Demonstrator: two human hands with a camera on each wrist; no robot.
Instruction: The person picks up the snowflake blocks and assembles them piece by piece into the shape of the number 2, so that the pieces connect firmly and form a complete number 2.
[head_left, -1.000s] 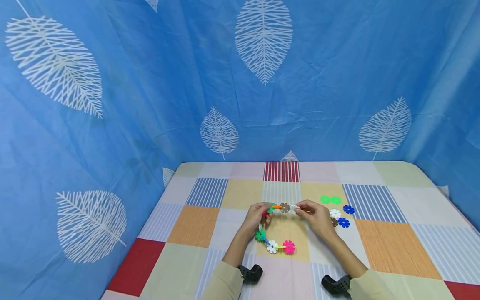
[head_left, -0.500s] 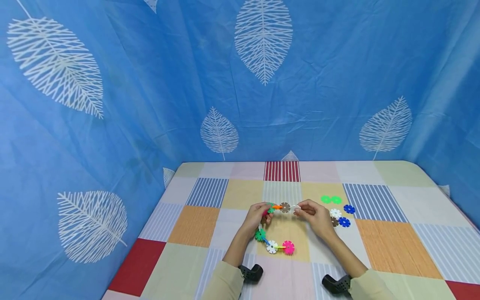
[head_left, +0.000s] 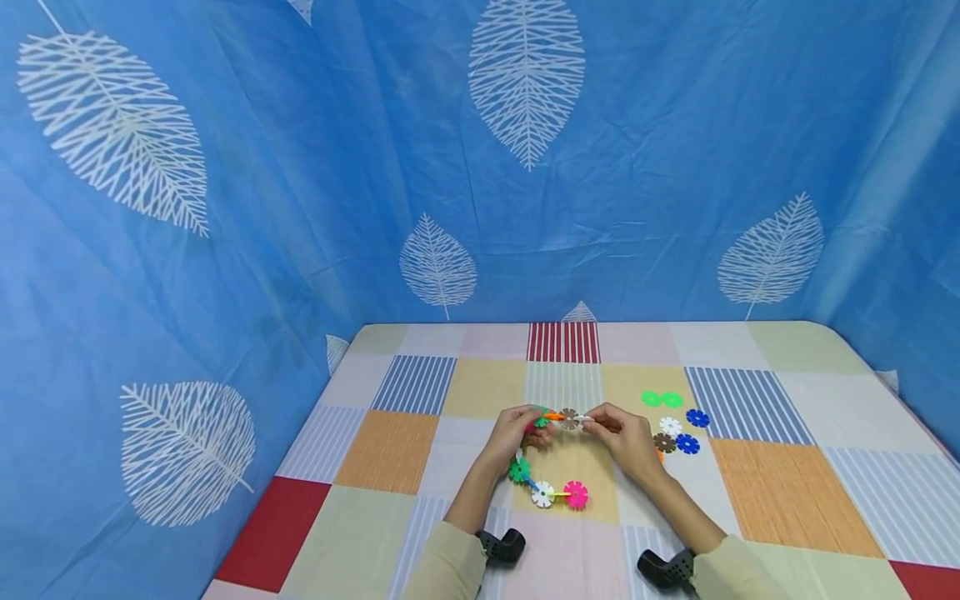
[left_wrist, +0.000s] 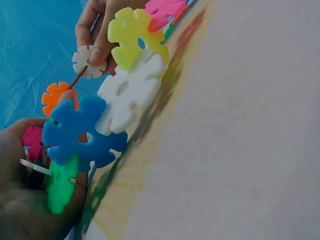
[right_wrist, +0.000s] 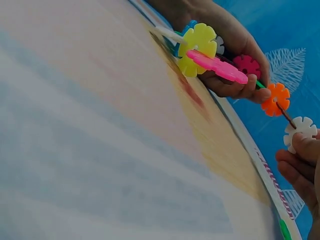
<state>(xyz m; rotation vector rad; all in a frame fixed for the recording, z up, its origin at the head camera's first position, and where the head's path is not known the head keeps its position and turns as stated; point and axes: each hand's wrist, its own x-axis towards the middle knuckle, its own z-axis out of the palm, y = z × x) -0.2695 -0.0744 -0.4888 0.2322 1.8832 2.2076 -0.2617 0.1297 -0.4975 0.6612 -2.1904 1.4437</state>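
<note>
My left hand [head_left: 513,433] grips a chain of notched plastic interlocking discs near its green and crimson discs [right_wrist: 246,65]. Beyond its fingers the chain runs on through an orange disc [right_wrist: 276,100] to a brown disc [head_left: 570,418]. Between thumb and fingers, my right hand [head_left: 626,437] pinches a white disc [right_wrist: 294,136] right at the brown disc's edge. Below the left hand the chain's other end curves round, with a green disc [left_wrist: 61,185], a blue disc [left_wrist: 75,132], another white disc [left_wrist: 131,90], a yellow disc [left_wrist: 135,37] and a pink disc [head_left: 576,495].
Loose discs lie right of the right hand: two light green discs [head_left: 662,400], two blue discs [head_left: 697,418], a white disc [head_left: 671,427] and a brown disc [head_left: 664,443]. An orange piece [head_left: 661,456] shows beside the wrist. A patchwork cloth [head_left: 390,517] covers the table; blue curtains [head_left: 637,208] surround it.
The right hand has moved slightly left, and the white disc has turned from face-up to nearly edge-on against the brown disc. The left hand stays in place.
</note>
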